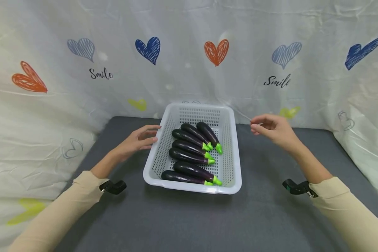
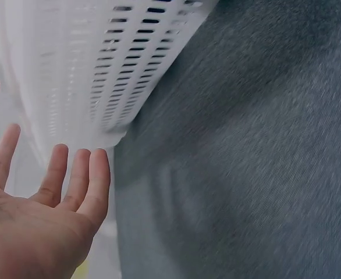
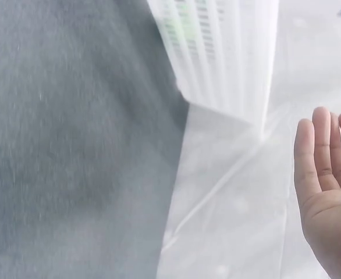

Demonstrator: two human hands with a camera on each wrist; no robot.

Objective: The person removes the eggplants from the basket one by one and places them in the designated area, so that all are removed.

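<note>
Lying at about three o'clock from our left hand (image 1: 138,140), the white basket (image 1: 189,188) is nearest to that hand, and its long axis seems to run from six to twelve o'clock. Our left fingers are released and loosely spread beside its nine o'clock rim; we cannot tell whether a fingertip touches it. Inside the basket, seven eggplants (image 1: 189,156) lie on their sides, stems pointing between three and five o'clock. From our right hand (image 1: 275,130), the basket sits between eight and nine o'clock, apart from the fingertips; those fingers look relaxed too, and we see nothing grasped.

On the left we wear a beige cloth sleeve (image 1: 66,206) and a black strap. The basket looks like plastic, its sloping walls pierced by rows of small slots, its corners rounded. We see glossy, dark purple, club-shaped eggplants with smooth, bright green caps. Below spreads a matte grey table (image 1: 189,220), finely grained; at twelve o'clock hangs a creased white curtain (image 1: 189,17) printed with hearts. On the right, we wear a matching sleeve and strap.
</note>
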